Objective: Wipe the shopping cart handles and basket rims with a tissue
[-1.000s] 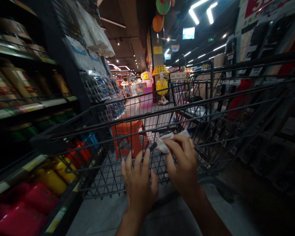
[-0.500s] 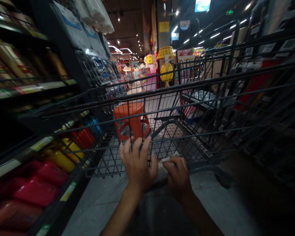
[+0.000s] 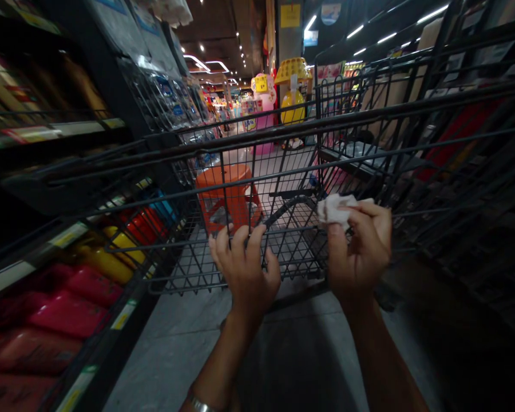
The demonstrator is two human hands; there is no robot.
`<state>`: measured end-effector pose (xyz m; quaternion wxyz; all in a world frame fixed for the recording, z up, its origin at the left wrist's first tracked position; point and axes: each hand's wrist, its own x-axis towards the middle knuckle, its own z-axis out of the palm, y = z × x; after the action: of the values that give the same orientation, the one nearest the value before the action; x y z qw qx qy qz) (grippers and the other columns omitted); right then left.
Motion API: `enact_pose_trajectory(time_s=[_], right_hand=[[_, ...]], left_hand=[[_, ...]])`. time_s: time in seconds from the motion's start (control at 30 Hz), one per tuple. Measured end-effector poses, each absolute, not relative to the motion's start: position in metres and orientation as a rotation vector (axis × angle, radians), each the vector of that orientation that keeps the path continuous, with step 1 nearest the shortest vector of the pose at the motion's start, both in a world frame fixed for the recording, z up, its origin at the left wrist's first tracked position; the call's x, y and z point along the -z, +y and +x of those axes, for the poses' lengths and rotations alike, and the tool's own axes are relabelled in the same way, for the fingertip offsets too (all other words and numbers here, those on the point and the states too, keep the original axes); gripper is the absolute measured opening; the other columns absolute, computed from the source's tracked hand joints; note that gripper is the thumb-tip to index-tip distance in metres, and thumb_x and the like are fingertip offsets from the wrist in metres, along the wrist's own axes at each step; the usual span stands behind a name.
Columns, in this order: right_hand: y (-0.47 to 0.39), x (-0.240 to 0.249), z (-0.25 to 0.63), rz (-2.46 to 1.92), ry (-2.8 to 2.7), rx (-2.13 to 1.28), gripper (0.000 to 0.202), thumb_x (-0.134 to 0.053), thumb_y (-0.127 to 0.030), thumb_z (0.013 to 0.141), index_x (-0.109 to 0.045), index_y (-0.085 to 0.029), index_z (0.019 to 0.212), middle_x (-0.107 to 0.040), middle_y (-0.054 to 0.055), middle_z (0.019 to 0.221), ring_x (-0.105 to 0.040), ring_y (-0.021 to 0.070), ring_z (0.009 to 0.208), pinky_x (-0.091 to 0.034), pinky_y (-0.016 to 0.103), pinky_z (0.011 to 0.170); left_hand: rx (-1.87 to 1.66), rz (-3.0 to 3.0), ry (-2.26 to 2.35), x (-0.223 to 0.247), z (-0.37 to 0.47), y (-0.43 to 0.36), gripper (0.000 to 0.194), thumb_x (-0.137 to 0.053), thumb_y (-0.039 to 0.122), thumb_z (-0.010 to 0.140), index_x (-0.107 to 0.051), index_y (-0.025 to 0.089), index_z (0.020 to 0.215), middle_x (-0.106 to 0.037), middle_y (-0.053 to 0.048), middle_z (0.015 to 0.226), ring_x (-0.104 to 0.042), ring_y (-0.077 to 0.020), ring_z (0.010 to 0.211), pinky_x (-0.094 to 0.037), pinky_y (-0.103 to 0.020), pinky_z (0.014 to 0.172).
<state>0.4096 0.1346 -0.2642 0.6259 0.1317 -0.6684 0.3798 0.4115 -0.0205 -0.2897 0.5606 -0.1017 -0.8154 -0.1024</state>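
Observation:
A dark wire shopping cart (image 3: 257, 137) stands sideways in front of me. My left hand (image 3: 246, 266) holds its near side, the fingertips hooked over a lower horizontal wire and the thumb apart. Raised to the right of it, my right hand (image 3: 360, 252) pinches a crumpled white tissue (image 3: 337, 209) between thumb and fingers. The tissue has a few dark marks and is held up before the cart's wires; whether it touches them I cannot tell. An orange plastic stool (image 3: 227, 174) shows through the mesh.
At left, a shelf (image 3: 23, 274) holds pink, yellow, red and blue bottles low down. Packaged goods (image 3: 163, 86) hang beyond it. More wire carts (image 3: 360, 97) crowd the right. A yellow display (image 3: 292, 106) stands farther back, and grey floor tiles (image 3: 154, 355) lie below.
My right hand has risen and moved right with the tissue, away from the low wires beside my left hand. My left hand stays on the cart. The view has tilted slightly down.

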Motion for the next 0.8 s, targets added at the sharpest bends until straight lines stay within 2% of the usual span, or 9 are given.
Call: enact_pose_trajectory(time_s=[0.1,0.3,0.5,0.67,0.8], right_hand=[[0.119,0.277,0.405,0.267,-1.588,-0.893,0.01,-0.056,-0.013,0.086,-0.061,-0.019,0.092,-0.048,0.005,0.095,-0.056,0.0172,0.086,-0.052,0.035,0.074],[0.097,0.324,0.408,0.262,-1.653,-0.936,0.014,-0.054,-0.009,0.085,-0.059,-0.021,0.09,-0.047,0.003,0.09,-0.054,0.0159,0.081,-0.051,0.032,0.071],[0.093,0.376,0.427,0.16,-1.829,-1.022,0.016,-0.048,-0.01,0.087,-0.059,-0.021,0.09,-0.049,0.004,0.096,-0.055,0.0149,0.084,-0.051,0.029,0.07],[0.101,0.38,0.427,0.1,-1.927,-1.046,0.018,-0.045,-0.01,0.087,-0.059,-0.02,0.083,-0.051,0.002,0.087,-0.056,0.0143,0.078,-0.051,0.027,0.068],[0.098,0.371,0.423,0.016,-1.966,-1.048,0.016,-0.047,-0.011,0.081,-0.06,-0.019,0.078,-0.05,0.002,0.08,-0.053,0.0151,0.07,-0.046,0.027,0.061]], left_hand=[[0.303,-0.231,-1.886,0.288,0.411,-0.015,0.033,-0.058,0.016,0.077,-0.058,0.018,0.11,-0.059,-0.008,0.107,-0.045,-0.0318,0.122,-0.026,-0.063,0.113],[0.353,-0.213,-1.855,0.288,0.409,-0.012,0.031,-0.059,0.013,0.076,-0.059,0.017,0.107,-0.06,-0.008,0.105,-0.046,-0.0319,0.121,-0.025,-0.064,0.113],[0.339,-0.242,-1.88,0.287,0.411,-0.014,0.032,-0.06,0.013,0.077,-0.059,0.017,0.109,-0.06,-0.008,0.107,-0.047,-0.0318,0.121,-0.027,-0.063,0.112],[0.361,-0.229,-1.924,0.283,0.416,-0.014,0.033,-0.06,0.014,0.077,-0.059,0.016,0.11,-0.061,-0.01,0.108,-0.047,-0.0325,0.12,-0.028,-0.064,0.112],[0.363,-0.216,-1.972,0.282,0.42,-0.013,0.033,-0.058,0.015,0.079,-0.058,0.016,0.112,-0.06,-0.01,0.11,-0.046,-0.0327,0.121,-0.027,-0.065,0.112]])
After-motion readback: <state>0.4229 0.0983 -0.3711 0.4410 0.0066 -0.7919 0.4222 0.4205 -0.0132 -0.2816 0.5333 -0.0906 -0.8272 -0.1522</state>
